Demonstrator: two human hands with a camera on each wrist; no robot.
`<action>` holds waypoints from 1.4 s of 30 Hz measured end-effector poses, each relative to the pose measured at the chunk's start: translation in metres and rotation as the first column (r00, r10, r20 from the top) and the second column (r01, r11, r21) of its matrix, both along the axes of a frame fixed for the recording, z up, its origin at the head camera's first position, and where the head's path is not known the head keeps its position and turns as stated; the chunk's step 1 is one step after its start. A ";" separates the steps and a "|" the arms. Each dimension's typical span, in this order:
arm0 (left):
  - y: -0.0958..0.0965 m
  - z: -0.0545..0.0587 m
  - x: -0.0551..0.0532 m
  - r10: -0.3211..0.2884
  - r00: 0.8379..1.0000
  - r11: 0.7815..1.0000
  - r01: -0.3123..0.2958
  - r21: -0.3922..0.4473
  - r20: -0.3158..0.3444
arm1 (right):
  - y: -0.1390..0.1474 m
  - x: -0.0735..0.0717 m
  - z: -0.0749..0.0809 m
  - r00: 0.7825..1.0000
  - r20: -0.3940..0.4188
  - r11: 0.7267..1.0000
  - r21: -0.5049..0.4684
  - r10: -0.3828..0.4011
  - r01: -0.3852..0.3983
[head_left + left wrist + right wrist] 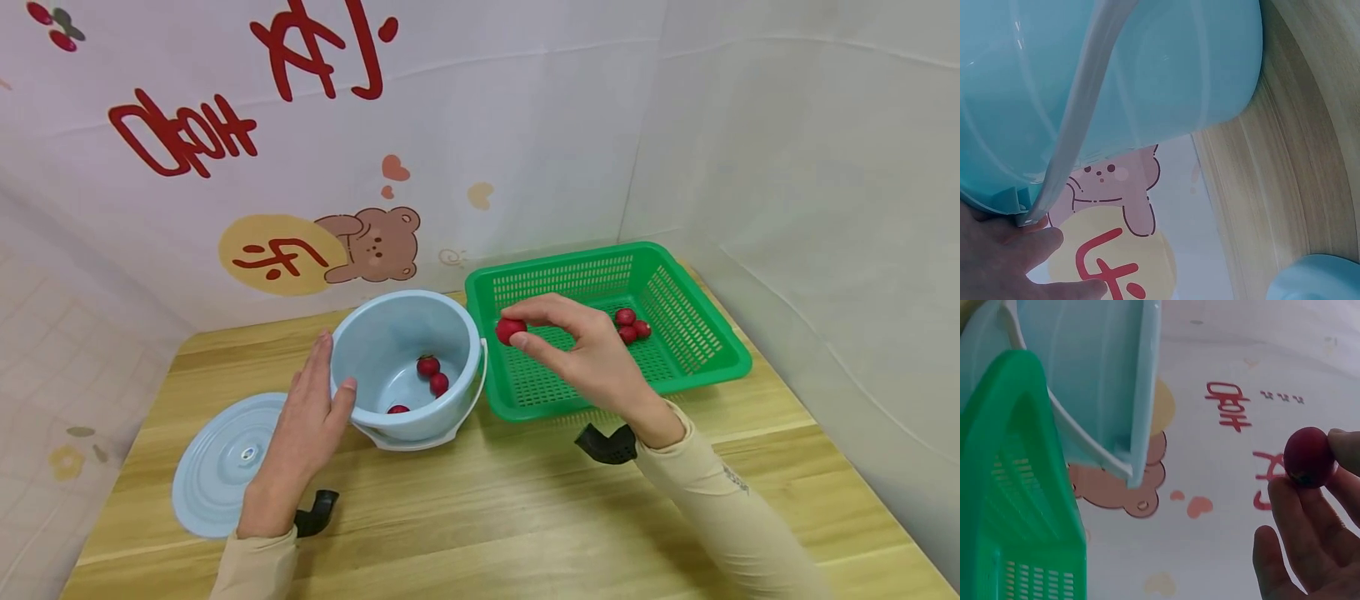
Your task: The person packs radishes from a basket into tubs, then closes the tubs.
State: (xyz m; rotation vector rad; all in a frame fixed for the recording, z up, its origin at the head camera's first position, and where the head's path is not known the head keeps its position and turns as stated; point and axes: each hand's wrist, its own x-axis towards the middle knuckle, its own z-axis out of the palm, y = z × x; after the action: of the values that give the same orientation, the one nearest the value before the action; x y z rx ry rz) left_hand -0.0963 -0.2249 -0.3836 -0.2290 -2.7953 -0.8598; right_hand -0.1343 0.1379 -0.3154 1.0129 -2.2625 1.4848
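Bucket [367, 350]: we see smooth plastic with a soft shine.
Bucket handle [1079, 115]: smooth plastic too.
Lid [213, 475]: smooth plastic with rings.
Basket [697, 381]: shiny plastic, with a smooth rim and sides full of little holes.
Radish [512, 331]: smooth skin.
Table [480, 517]: looks like wood to us, smooth and a bit shiny.
Wall sheet [555, 108]: looks like cloth to us, dull, with creases.
Sleeves [727, 500]: soft-looking cloth, dull and wrinkly.
Wrist mounts [609, 445]: dull plastic, as far as we can tell.
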 end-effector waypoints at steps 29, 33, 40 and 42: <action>-0.002 -0.004 -0.001 -0.006 1.000 1.000 0.007 0.020 -0.030 | -0.081 -0.013 -0.033 0.976 -0.161 0.983 0.131 0.149 -0.128; -0.002 -0.004 0.000 -0.005 1.000 1.000 0.006 0.022 -0.031 | -0.084 -0.015 -0.036 0.973 -0.192 0.980 0.174 0.130 -0.096; -0.001 -0.004 -0.001 -0.003 1.000 1.000 0.004 0.021 -0.031 | -0.086 -0.021 -0.041 0.970 -0.202 0.973 0.209 0.136 -0.093; -0.001 -0.004 -0.001 -0.004 1.000 1.000 0.005 0.021 -0.031 | -0.086 -0.021 -0.042 0.969 -0.198 0.970 0.222 0.148 -0.103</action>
State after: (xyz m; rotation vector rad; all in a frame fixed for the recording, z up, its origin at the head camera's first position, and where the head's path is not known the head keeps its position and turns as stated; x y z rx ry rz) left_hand -0.0969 -0.2262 -0.3875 -0.2430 -2.7565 -0.8788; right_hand -0.1556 0.0515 -0.3572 1.3310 -2.2695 1.1332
